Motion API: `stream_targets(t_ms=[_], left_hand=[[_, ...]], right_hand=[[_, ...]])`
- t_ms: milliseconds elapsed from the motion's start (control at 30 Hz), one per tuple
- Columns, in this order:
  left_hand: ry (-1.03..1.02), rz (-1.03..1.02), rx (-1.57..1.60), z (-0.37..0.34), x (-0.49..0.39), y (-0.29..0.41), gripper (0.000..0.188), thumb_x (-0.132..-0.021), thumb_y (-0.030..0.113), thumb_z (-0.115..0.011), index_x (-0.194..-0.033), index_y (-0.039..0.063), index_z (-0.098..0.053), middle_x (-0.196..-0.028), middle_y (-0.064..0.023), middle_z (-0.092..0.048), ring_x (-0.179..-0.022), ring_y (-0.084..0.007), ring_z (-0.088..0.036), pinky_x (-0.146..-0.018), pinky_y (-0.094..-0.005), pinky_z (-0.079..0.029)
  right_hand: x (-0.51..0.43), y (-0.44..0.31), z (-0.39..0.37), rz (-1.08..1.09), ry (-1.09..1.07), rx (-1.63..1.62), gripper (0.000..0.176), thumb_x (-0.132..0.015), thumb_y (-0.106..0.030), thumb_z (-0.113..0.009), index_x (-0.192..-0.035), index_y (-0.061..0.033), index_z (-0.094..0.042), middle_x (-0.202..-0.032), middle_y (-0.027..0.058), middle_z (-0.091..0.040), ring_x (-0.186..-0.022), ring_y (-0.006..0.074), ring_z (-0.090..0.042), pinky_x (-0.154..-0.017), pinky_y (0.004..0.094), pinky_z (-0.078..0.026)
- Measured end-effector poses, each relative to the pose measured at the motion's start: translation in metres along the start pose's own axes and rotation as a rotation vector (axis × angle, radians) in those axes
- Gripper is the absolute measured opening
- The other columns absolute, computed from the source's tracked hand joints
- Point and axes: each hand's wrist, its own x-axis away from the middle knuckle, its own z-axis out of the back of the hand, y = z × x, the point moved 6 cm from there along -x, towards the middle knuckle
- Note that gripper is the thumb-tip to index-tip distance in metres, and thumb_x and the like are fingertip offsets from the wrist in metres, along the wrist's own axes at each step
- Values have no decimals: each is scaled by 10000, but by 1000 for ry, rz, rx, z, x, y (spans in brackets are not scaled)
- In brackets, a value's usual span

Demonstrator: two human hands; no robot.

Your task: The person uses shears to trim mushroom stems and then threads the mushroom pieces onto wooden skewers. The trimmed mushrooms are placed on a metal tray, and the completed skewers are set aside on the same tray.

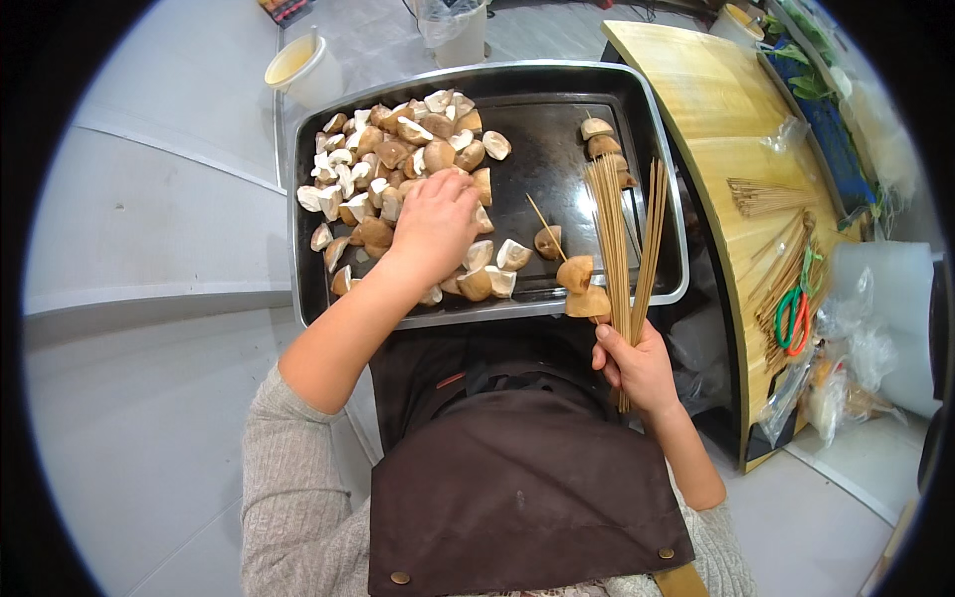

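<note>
A black metal tray (537, 153) lies before me, its left half heaped with cut mushroom pieces (392, 153). My left hand (440, 216) rests on the heap, fingertips among the pieces; whether it grips one is hidden. My right hand (630, 366) is closed around a bundle of thin wooden skewers (612, 224), which fans into two groups. The same hand holds one skewer with mushroom pieces (586, 301) threaded on it, its bare tip pointing up and left. Another skewer of mushroom pieces (603, 145) lies at the tray's right side. A single mushroom piece (548, 242) sits near the held skewer's tip.
A wooden table (709, 142) stands at the right, bearing loose skewers (772, 194), green-and-red-handled scissors (792, 321) and clear plastic bags (858, 351). Leafy greens (813, 82) lie beyond. Behind the tray are a white bucket (304, 71) and a bin with a plastic liner (455, 33).
</note>
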Motion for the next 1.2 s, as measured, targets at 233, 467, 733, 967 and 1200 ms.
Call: stream_targets(t_ms=[233,467,733,967,1200], left_hand=[[-278,-317,103,1,33,13,345,-853,115,-667,-1198,119,-685,-1196,-33,-662,-1228,-245,-559,-1022,-409,-436],[-244,-327,-6,-6,32,18,175,-864,151,-641,-1035,122,-667,-1058,-26,-636,-1144,-233,-582,-983,-368,-441],[-80,803,1632,-14,26,-3,253,-1032,174,-635,-1250,47,-614,-1150,-48,-684,-1034,-162,-656,-846,-279,-521],[174,906,2412,-13,32,17,330,-1093,191,-533,-1373,25,-587,-1315,-106,-673,-1272,-246,-632,-1066,-368,-544],[262,946,2418,-16,32,25,345,-1096,229,-546,-1365,19,-596,-1317,-107,-680,-1267,-220,-641,-1073,-371,-537]], right_hand=[[0,1,0,-9,-34,10,162,-1061,-170,-609,-1164,-48,-582,-718,43,-628,-452,62,-443,-436,206,-347],[0,1,-7,-10,-44,17,165,-1055,-170,-617,-1160,-48,-584,-720,40,-629,-459,60,-447,-438,207,-349],[12,-6,-11,-23,-80,53,178,-1043,-171,-638,-1157,-44,-585,-714,46,-638,-467,66,-462,-441,214,-358],[9,-7,-23,-25,-114,86,168,-1039,-155,-642,-1150,-43,-586,-709,44,-647,-466,65,-473,-440,213,-364],[11,-5,-22,-46,-125,80,158,-1036,-127,-631,-1164,-40,-600,-714,36,-643,-491,63,-483,-450,209,-365]])
